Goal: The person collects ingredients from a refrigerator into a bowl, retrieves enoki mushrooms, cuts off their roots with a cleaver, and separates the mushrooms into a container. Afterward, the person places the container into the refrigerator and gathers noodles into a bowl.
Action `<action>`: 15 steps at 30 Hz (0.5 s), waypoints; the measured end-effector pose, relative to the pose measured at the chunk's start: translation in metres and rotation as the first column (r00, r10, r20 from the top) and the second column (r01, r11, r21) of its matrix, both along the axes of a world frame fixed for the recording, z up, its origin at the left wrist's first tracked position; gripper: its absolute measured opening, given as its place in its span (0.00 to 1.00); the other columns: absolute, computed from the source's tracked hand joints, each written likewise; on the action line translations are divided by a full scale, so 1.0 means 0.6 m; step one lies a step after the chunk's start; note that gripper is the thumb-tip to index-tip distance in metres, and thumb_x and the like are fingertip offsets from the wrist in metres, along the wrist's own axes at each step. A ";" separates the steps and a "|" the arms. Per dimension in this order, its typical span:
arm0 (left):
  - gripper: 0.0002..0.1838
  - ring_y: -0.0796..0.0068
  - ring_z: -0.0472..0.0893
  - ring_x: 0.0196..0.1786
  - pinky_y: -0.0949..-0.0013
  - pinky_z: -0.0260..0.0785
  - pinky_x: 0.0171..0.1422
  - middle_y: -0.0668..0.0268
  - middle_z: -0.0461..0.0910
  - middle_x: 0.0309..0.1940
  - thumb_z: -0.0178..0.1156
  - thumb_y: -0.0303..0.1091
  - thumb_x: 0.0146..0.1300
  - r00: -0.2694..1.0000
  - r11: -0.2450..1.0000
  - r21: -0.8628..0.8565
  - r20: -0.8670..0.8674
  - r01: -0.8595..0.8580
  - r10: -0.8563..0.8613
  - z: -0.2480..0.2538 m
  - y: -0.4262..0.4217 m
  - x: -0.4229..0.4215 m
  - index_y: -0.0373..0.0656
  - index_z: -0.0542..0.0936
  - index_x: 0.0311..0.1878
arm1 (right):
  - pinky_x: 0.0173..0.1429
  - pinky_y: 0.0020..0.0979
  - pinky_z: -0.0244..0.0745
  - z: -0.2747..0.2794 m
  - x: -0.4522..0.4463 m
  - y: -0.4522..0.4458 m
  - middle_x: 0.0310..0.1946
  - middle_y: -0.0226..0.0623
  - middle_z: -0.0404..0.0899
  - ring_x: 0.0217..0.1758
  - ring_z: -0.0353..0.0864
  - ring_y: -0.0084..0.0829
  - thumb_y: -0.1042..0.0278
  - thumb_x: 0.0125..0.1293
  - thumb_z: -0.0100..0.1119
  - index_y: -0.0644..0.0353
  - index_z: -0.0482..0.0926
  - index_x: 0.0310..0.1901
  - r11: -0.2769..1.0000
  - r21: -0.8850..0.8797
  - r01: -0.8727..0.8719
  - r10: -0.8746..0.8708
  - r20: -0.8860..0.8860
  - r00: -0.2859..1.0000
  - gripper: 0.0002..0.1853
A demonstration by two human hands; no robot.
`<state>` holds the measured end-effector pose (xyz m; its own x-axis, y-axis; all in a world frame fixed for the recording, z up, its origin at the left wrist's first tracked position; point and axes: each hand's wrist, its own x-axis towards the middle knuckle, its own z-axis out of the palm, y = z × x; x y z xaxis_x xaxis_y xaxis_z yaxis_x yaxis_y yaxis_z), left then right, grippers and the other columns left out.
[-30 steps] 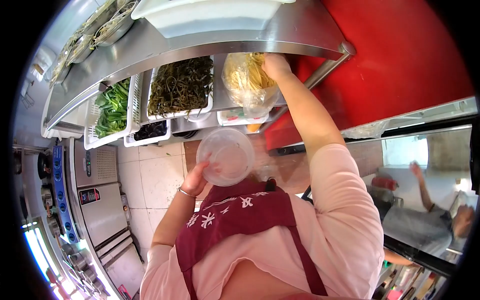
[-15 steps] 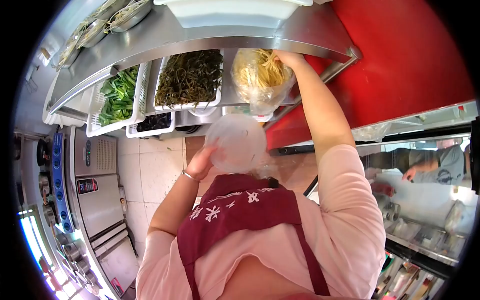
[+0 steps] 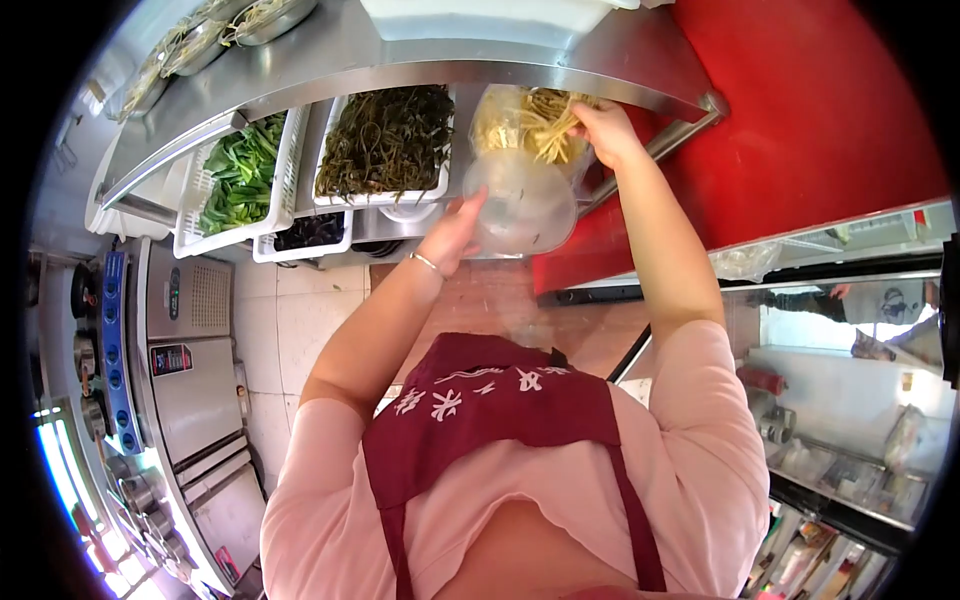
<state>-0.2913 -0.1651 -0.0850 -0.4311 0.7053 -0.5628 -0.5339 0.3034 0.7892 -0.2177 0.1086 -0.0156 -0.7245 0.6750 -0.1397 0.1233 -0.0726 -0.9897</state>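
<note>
My left hand (image 3: 455, 235) grips the rim of a round translucent plastic bowl (image 3: 525, 220) from its left side. The bowl is held just in front of a clear plastic bag (image 3: 490, 125) and overlaps its lower part. My right hand (image 3: 608, 132) pinches a bunch of pale yellow strips (image 3: 548, 122), perhaps tofu skin, at the bag's mouth. More such strips lie in the bag. Left of the bag, shredded dark green seaweed (image 3: 385, 140) fills a white basket (image 3: 440, 190). The bowl's inside is hard to make out.
Leafy greens (image 3: 243, 175) lie in a white basket at the left, above a tray of black pieces (image 3: 310, 232). A steel shelf (image 3: 420, 80) runs over the baskets, with metal bowls (image 3: 265, 22) on it. A red panel (image 3: 810, 130) stands at the right, near a glass display case (image 3: 850, 400).
My left hand has brought the bowl up and right, to the bag. My right hand has come slightly out from under the shelf edge with a bunch of yellow strips.
</note>
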 end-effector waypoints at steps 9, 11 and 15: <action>0.40 0.67 0.68 0.58 0.57 0.58 0.64 0.66 0.67 0.60 0.48 0.67 0.61 0.996 0.990 0.132 0.065 0.045 -0.054 0.009 0.007 0.011 0.50 0.59 0.68 | 0.36 0.26 0.74 0.005 0.049 -0.128 0.34 0.37 0.80 0.29 0.78 0.24 0.61 0.61 0.61 0.64 0.74 0.50 0.592 0.566 -0.574 0.323 0.486 0.812 0.19; 0.39 0.68 0.68 0.58 0.59 0.58 0.63 0.67 0.67 0.60 0.48 0.67 0.61 0.997 0.984 0.174 0.055 0.047 -0.057 -0.010 -0.001 0.006 0.49 0.59 0.68 | 0.37 0.27 0.74 0.016 0.043 -0.121 0.30 0.38 0.81 0.29 0.79 0.25 0.66 0.63 0.58 0.63 0.76 0.45 0.607 0.585 -0.538 0.290 0.467 0.835 0.13; 0.41 0.71 0.66 0.60 0.61 0.60 0.62 0.65 0.64 0.62 0.49 0.66 0.62 0.998 0.965 0.256 0.019 0.049 -0.055 -0.005 -0.018 0.011 0.47 0.56 0.68 | 0.38 0.34 0.74 0.009 0.046 -0.132 0.31 0.42 0.82 0.33 0.81 0.36 0.66 0.58 0.59 0.58 0.81 0.36 0.567 0.572 -0.593 0.343 0.490 0.801 0.07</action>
<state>-0.2846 -0.1759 -0.0880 -0.3781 0.8481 -0.3711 -0.5436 0.1211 0.8305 -0.1899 0.0294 -0.0099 -0.9691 0.2391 -0.0612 0.2230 0.7420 -0.6322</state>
